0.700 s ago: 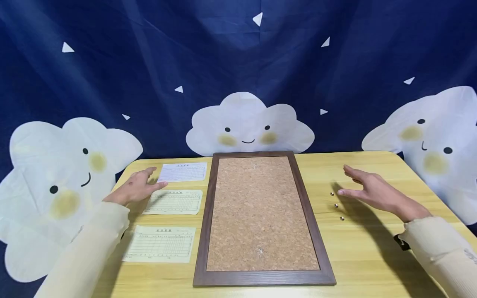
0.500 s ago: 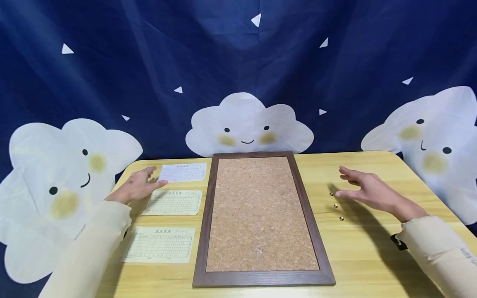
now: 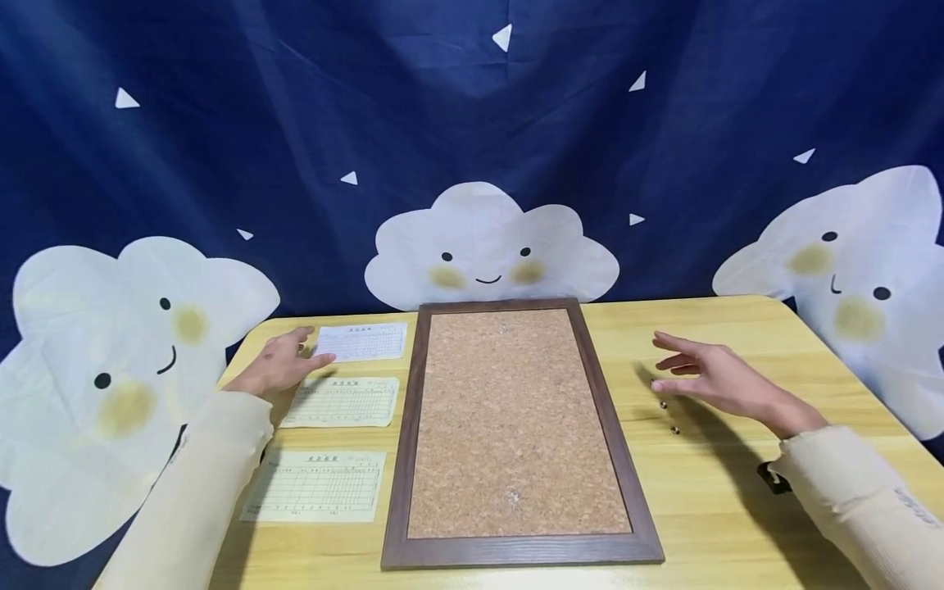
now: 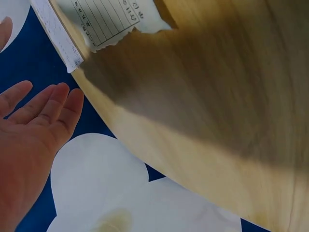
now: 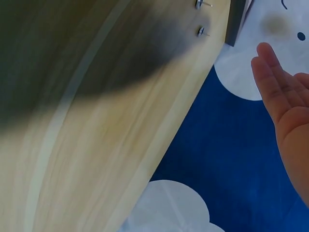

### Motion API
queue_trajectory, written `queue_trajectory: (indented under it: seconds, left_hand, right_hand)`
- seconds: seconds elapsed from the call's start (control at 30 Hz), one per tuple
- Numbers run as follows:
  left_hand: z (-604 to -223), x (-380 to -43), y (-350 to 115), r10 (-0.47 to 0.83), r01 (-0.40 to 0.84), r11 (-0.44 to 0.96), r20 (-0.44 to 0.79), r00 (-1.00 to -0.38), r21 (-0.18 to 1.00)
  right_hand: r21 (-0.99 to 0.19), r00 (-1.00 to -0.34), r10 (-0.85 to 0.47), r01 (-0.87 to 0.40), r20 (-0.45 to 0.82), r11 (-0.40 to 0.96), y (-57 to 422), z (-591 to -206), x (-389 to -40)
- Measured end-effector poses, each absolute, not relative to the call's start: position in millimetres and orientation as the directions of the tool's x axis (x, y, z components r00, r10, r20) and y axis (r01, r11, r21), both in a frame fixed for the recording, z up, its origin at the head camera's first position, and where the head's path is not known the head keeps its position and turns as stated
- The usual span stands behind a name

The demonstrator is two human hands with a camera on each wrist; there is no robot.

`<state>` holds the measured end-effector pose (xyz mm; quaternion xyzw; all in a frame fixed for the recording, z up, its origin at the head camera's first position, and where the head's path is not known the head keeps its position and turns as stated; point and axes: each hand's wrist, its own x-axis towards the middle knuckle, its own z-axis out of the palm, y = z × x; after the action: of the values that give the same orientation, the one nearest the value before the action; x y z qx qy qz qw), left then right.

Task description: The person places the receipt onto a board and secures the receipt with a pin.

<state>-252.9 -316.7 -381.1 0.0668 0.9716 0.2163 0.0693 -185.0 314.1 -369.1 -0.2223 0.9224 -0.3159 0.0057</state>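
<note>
My left hand [image 3: 276, 362] hovers with spread, relaxed fingers at the left end of a white printed slip [image 3: 361, 341]; its thumb tip overlaps the slip's lower corner. Two pale green printed slips, a middle one [image 3: 342, 401] and a near one [image 3: 315, 487], lie below in the same column. Over the right side of the table, my right hand [image 3: 711, 377] has loosely bent fingers and holds nothing visible. Its thumb tip overlaps the farthest of three small metal thumbtacks, largely hiding it. The other two, a middle thumbtack [image 3: 663, 405] and a near thumbtack [image 3: 674, 430], lie closer; the right wrist view shows a thumbtack [image 5: 201, 32] with its pin exposed.
A cork board [image 3: 516, 426] in a dark brown frame [image 3: 519, 551] lies between the slips and the thumbtacks. Beneath everything is a wooden table [image 3: 737, 508] with rounded far corners. A dark blue curtain [image 3: 428, 98] with smiling clouds hangs directly behind it.
My right hand has moved left, bringing its thumb over the farthest thumbtack, with its fingers bending a little more. My left hand has barely shifted to the right. Slips, cork board and thumbtacks stay put.
</note>
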Motion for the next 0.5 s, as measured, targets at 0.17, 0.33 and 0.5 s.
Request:
queue_trajectory:
  seconds: [0.17,0.33,0.5]
  left_hand:
    - [-380,-255,-316,0.149,0.085,0.897,-0.114,-0.982,0.434]
    - [-384,-259,-315,0.131,0.066,0.901,-0.123,-0.984,0.428]
    - [-389,-264,-313,0.110,0.036,0.898,-0.144,-0.983,0.439]
  right_hand:
    - [-0.622,-0.891,-0.434,-0.415,0.131,0.664,309,-373,-187]
    - [-0.647,-0.877,-0.463,-0.428,0.129,0.631,303,-375,-189]
    - [-0.672,-0.874,-0.477,-0.409,0.094,0.618,298,-377,-190]
